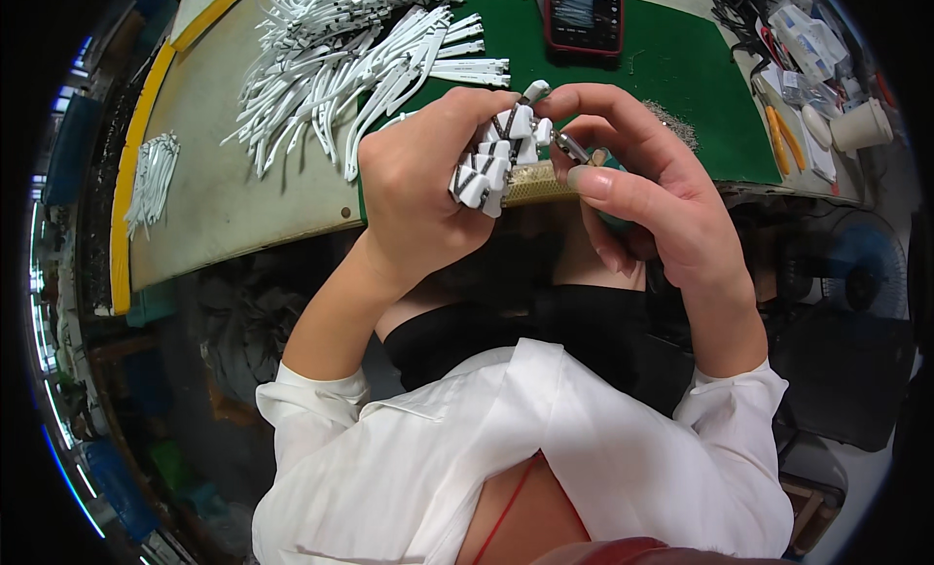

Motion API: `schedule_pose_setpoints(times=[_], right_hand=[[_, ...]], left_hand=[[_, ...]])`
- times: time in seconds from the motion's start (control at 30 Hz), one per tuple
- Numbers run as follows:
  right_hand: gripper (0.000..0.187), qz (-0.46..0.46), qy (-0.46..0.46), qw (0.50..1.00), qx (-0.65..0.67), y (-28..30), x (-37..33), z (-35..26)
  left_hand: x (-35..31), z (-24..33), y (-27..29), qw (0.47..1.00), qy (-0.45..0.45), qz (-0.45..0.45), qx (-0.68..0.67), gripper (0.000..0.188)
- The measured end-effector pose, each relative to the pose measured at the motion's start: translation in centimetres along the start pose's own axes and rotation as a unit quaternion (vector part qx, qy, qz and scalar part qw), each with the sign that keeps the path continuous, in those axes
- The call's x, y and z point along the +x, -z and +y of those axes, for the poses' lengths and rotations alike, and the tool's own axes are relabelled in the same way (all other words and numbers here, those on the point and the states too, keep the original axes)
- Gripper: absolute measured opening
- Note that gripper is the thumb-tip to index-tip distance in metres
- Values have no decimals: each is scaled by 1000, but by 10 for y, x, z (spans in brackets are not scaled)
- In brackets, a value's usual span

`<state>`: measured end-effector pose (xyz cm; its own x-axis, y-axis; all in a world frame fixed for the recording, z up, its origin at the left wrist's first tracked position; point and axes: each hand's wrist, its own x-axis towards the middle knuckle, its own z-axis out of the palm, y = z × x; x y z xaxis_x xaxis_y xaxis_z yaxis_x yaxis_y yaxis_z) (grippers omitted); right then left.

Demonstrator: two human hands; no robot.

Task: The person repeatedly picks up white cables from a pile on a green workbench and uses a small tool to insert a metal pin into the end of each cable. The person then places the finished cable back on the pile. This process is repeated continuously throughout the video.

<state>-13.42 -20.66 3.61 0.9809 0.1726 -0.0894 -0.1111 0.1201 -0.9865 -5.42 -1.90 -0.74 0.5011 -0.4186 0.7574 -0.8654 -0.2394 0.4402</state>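
My left hand point(413, 171) is wrapped round a bundle of white plastic strips point(477, 181), their blocky ends with dark marks facing me. Close against the bundle's right side is my right hand point(652, 166), its fingers curled round a slim tool with a metal tip point(572, 147) and a greenish handle, which looks like a screwdriver. The tip points at the nearest white end; whether it touches cannot be made out. Most of the handle lies hidden in my palm. Just beyond the hands, a large heap of similar white strips point(321, 79) spreads over the table.
A green mat point(681, 40) covers part of the table point(224, 205). On it lie a phone point(584, 16) and a scatter of tiny metal pieces point(673, 125). Orange-handled pliers point(784, 142) and a white cup point(861, 127) are at right. A smaller strip bunch point(153, 181) lies far left.
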Motion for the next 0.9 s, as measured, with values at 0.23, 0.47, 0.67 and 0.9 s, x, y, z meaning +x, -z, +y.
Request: schedule_pose_setpoints(times=[0.23, 0.47, 0.67, 0.9], right_hand=[[37, 4, -24, 999, 22, -5, -1, 4], [41, 139, 239, 876, -396, -9, 12, 48], [62, 135, 220, 785, -564, -11, 15, 52], [55, 157, 119, 854, -481, 28, -2, 50]], left_hand=[[-4, -4, -2, 996, -76, 29, 47, 40], [-10, -16, 0, 993, -64, -55, 77, 44], [-10, -13, 7, 973, 67, -74, 210, 42], [14, -59, 15, 941, 83, -133, 299, 16]])
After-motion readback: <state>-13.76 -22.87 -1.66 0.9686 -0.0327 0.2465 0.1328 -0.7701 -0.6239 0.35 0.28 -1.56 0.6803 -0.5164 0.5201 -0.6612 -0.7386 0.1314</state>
